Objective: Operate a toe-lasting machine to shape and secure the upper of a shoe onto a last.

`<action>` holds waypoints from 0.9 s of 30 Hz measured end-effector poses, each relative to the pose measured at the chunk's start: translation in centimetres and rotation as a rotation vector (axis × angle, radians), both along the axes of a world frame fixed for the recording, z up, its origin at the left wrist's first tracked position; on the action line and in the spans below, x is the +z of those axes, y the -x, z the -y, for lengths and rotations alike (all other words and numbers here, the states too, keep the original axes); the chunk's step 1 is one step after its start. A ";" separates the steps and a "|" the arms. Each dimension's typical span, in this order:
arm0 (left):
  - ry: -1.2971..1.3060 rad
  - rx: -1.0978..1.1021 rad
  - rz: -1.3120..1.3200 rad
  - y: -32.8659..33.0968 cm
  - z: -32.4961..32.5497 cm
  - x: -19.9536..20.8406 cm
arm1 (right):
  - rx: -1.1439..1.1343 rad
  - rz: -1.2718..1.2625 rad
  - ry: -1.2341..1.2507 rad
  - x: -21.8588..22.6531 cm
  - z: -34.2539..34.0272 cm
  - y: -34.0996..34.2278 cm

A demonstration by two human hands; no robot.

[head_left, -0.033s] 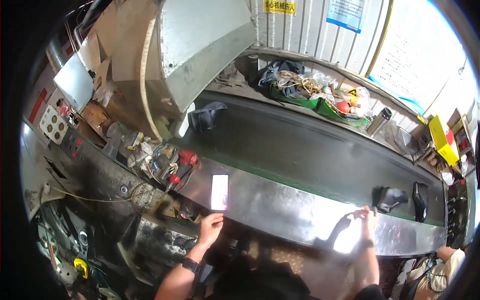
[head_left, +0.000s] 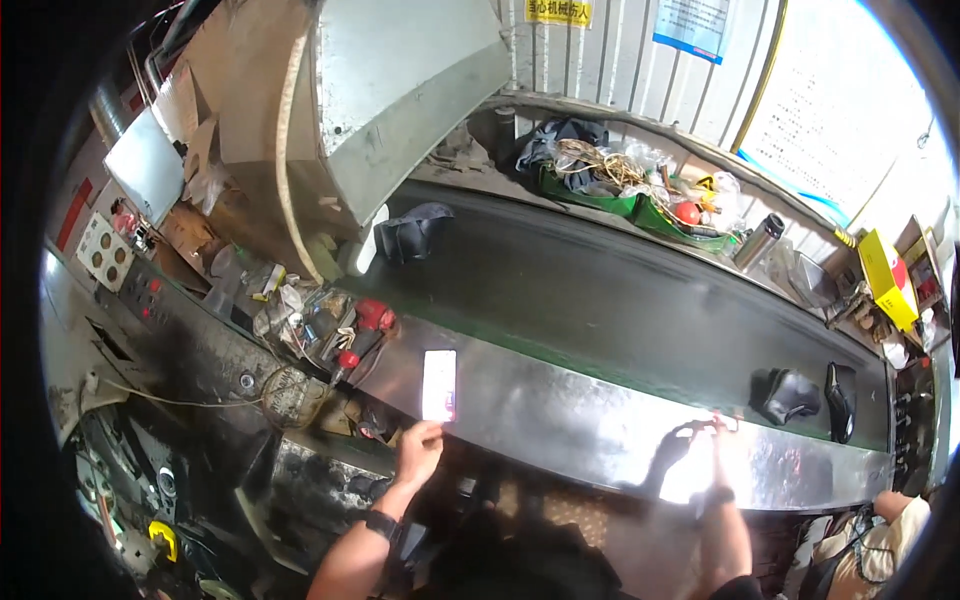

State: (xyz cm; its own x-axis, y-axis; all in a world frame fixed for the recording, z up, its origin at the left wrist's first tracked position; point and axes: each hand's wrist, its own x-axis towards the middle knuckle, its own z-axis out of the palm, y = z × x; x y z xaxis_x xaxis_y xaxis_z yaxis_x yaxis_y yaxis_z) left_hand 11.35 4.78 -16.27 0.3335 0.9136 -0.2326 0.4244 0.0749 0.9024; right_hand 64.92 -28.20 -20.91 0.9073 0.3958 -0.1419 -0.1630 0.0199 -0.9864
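Right-hand fingers (head_left: 721, 428) shifted left above the metal ledge (head_left: 540, 405) beside the belt (head_left: 570, 290).

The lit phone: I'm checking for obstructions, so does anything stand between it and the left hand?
Nothing visible does: the left hand is at the near end of the phone, though contact is unclear.

Glossy metal ledge (head_left: 560, 415); matt dark belt (head_left: 590, 300), seemingly rubber.
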 end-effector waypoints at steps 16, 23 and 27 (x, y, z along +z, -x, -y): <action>-0.470 0.099 -0.516 -8.7 -10.1 -3.6 | -0.013 0.182 0.604 9.8 -6.3 23.8; -0.424 0.062 -0.504 -8.4 -10.4 -3.3 | -0.098 0.264 0.463 8.3 -7.3 22.3; -0.448 0.056 -0.528 -8.7 -11.1 -3.1 | -0.191 0.217 0.362 6.9 -8.6 21.1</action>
State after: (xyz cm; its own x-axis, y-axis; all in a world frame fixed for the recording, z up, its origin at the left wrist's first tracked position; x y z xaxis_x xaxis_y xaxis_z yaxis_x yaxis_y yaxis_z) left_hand 20.04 15.89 -19.41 0.2292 0.9719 0.0528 0.8216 -0.2223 0.5249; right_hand 43.81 -19.58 -13.98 0.9832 0.1783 -0.0392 0.0207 -0.3220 -0.9465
